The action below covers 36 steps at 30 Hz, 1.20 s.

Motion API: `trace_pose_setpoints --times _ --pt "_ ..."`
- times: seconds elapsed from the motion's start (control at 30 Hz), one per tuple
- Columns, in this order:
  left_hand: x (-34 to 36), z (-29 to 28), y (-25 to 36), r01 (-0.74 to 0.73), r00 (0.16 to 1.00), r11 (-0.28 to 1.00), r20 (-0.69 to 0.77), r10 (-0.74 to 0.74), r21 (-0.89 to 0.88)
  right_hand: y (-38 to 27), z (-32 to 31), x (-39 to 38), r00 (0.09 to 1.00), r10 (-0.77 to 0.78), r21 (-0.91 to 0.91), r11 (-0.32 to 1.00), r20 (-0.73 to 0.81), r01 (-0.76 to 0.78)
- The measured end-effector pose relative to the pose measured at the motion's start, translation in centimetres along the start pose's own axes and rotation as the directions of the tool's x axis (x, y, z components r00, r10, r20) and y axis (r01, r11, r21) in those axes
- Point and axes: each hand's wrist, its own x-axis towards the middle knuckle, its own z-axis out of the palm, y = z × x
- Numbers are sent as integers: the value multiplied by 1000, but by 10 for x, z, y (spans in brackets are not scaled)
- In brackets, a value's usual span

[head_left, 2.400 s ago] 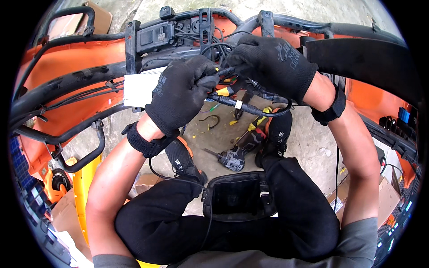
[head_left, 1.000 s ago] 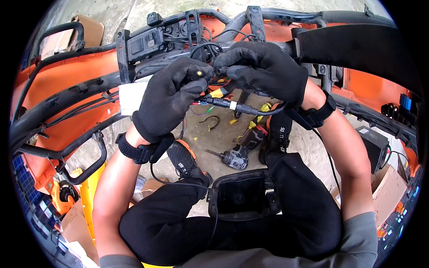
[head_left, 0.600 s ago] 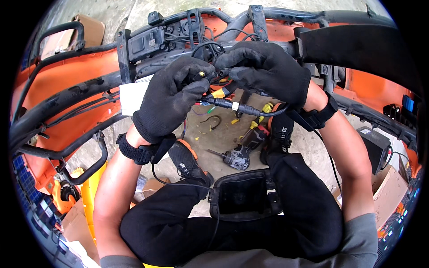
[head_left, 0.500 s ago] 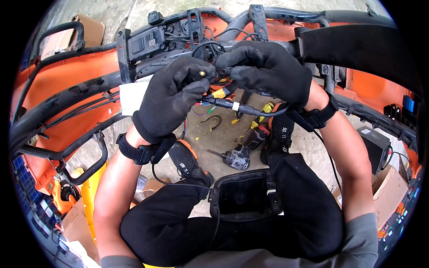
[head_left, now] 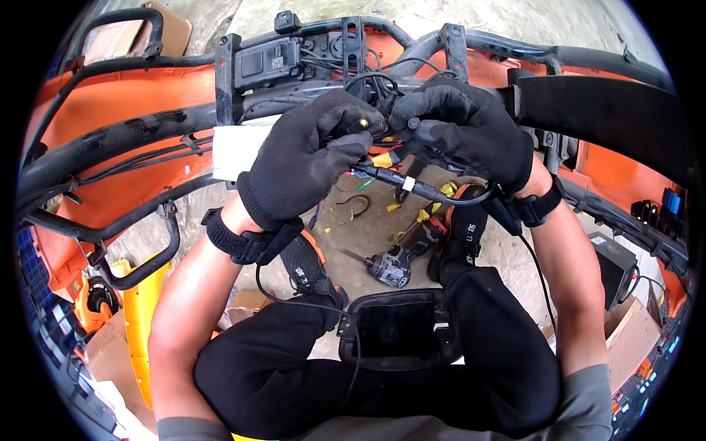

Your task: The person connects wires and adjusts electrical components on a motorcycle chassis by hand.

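My left hand (head_left: 303,158), in a black glove, pinches a dark cable connector (head_left: 379,127) between thumb and fingers. A small yellow-tipped piece (head_left: 364,123) shows beside it. Facing it, my gloved right hand (head_left: 482,132) pinches another black round cable connector (head_left: 413,124). The two connector ends are close together but apart. Below both hands runs a thick black cable (head_left: 390,175) with a white band, curving up toward my right wrist. Wires with an orange-yellow section (head_left: 383,160) hang behind the hands.
A black tubular frame (head_left: 140,131) with orange panels (head_left: 66,165) spans ahead, carrying a black box (head_left: 268,65) and wiring. A white sheet (head_left: 239,151) lies by my left hand. A power drill (head_left: 401,257) and yellow scraps lie on the floor; a black open bin (head_left: 353,331) stands between my legs.
The scene has shifted slightly right and down in view. My right fingers have turned, so its connector's round end now shows. Both hands keep their pinch.
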Motion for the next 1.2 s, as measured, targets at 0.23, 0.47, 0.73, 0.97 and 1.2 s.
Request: trace_pose_setpoints --times 0.23,0.47,0.73,0.97,1.2 --pt "1 -5 1 38 997 999 64 -40 34 5 2 0 997 -73 -69 995 -2 72" --pt "-2 -3 2 110 994 993 32 -109 -49 2 5 7 931 -364 -598 738 36 312" --pt "0 -3 3 66 997 998 29 -65 -20 -14 3 19 838 -513 -904 245 187 351" --pt "1 -2 7 109 993 993 56 -106 -39 -20 -10 45 811 -585 -808 469 20 358" --pt "2 -3 3 115 990 992 83 -111 -52 -25 -14 65 778 -574 -748 627 -254 219"
